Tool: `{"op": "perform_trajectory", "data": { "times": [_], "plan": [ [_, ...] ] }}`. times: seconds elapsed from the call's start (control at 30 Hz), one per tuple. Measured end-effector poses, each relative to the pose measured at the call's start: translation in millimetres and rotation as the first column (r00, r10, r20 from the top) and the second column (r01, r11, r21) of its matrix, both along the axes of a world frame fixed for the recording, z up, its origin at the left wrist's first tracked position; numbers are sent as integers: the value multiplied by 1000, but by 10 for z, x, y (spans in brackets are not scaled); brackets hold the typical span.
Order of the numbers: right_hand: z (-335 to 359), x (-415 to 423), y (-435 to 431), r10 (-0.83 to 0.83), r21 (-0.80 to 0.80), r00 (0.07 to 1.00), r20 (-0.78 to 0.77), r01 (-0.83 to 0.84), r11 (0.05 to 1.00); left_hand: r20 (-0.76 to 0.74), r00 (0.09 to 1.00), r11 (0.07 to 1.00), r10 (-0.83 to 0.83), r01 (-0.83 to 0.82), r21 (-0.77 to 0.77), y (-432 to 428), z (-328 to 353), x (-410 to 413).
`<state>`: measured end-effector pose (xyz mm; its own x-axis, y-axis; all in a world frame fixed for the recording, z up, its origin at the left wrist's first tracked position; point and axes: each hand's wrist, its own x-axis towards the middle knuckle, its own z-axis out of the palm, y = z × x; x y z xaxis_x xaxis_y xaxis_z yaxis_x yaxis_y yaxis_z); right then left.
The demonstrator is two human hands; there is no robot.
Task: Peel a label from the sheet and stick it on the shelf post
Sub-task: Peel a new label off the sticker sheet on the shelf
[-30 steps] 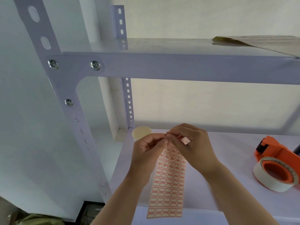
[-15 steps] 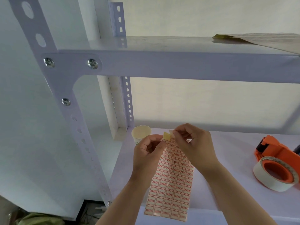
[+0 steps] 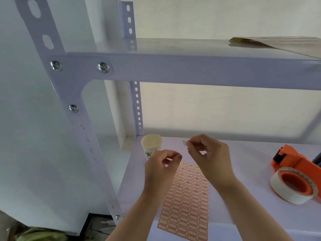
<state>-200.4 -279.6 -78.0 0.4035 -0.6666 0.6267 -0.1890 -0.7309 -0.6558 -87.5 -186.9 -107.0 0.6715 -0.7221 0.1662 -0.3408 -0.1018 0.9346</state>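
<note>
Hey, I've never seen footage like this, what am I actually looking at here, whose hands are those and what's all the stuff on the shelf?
This is one picture from a camera worn on a person's head, looking down at their own bare hands; no machine is involved. The right hand pinches a small peeled label. The left hand is loosely curled and holds nothing. Below them the label sheet lies on the white shelf. A paper cup stands at the back, and an orange tape dispenser sits to the right. The slotted shelf post stands at the left.
</note>
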Motion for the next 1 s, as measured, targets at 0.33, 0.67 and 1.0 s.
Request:
{"op": "perform_trajectory", "data": {
  "times": [0.33,0.67,1.0],
  "plan": [
    [73,26,371,-129,-487,992,9,118,865,-397,915,985,-76,6,-175,272,509,-49],
    [175,9,898,-93,-395,993,76,116,911,-350,917,963,-190,104,-249,692,656,25],
    [481,-125,1274,94,167,974,206,-130,977,-204,972,948,-113,44,-317,1169,815,-200]
  ]
}}
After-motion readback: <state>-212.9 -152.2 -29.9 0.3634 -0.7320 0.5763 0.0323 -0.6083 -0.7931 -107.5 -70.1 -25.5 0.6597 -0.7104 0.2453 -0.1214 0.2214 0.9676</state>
